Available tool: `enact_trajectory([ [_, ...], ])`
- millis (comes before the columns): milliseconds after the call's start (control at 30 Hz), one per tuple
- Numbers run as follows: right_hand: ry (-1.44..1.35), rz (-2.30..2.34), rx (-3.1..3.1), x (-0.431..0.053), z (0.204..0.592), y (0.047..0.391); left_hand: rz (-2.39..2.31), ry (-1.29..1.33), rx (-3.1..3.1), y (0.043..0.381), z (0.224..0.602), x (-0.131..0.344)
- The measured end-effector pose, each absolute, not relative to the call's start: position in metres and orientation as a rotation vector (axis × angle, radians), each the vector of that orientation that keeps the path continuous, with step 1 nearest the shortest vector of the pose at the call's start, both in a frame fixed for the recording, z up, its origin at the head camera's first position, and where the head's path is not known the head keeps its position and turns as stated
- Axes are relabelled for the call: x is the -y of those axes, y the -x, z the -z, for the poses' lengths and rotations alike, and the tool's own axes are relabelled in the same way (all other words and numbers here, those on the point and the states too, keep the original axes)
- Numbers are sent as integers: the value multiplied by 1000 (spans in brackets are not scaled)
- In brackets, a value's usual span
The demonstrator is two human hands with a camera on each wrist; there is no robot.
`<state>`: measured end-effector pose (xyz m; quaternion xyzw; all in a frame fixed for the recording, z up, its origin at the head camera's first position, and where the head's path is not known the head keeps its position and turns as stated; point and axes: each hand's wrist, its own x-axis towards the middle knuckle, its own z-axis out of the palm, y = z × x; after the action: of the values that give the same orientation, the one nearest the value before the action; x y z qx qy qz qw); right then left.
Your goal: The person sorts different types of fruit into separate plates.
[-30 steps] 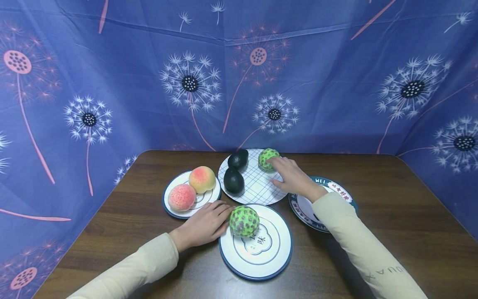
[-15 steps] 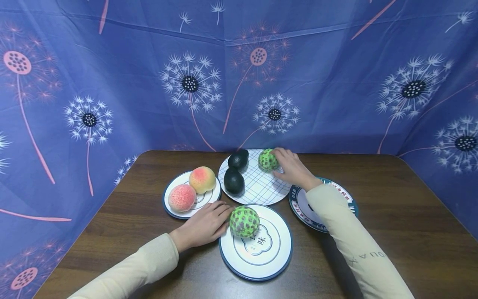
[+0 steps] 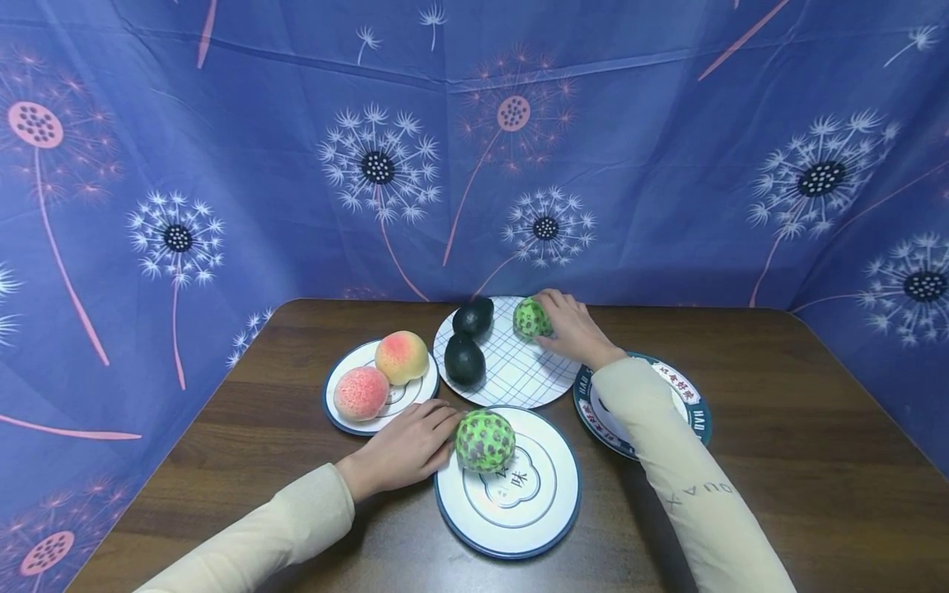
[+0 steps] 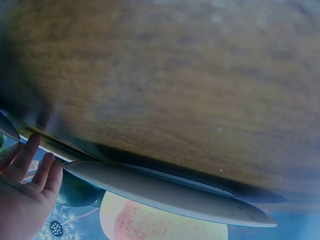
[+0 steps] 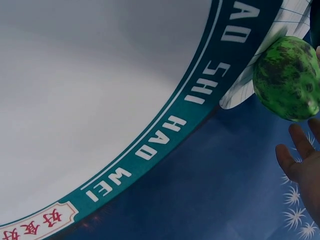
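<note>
Sitting on the checked plate (image 3: 526,375), the far green ball (image 3: 530,319) has the right hand (image 3: 577,332) at its side, fingers apart; whether they touch it, I cannot tell. For a sure hold, thumb and fingers should probably wrap opposite sides, squeezing lightly. The left hand (image 3: 406,445), fingers loosely extended, lies beside the near green ball (image 3: 485,441) on the front plate (image 3: 530,527). Counting: 2 green balls, 2 avocados (image 3: 465,359), 2 peaches (image 3: 402,357), 4 plates (image 3: 698,412), 1 desk (image 3: 778,461).

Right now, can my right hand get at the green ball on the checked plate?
Probably yes: your right hand is beside the green ball, with the avocados on the ball's other side; nothing seems in the way.
</note>
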<state>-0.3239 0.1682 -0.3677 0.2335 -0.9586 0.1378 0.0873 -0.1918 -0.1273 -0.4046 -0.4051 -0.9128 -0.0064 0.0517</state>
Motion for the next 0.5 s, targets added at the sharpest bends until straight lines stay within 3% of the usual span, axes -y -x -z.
enact_trajectory([
  [500,-630,-443,2942,-163,374,332,6,1245,2742,191,405,127],
])
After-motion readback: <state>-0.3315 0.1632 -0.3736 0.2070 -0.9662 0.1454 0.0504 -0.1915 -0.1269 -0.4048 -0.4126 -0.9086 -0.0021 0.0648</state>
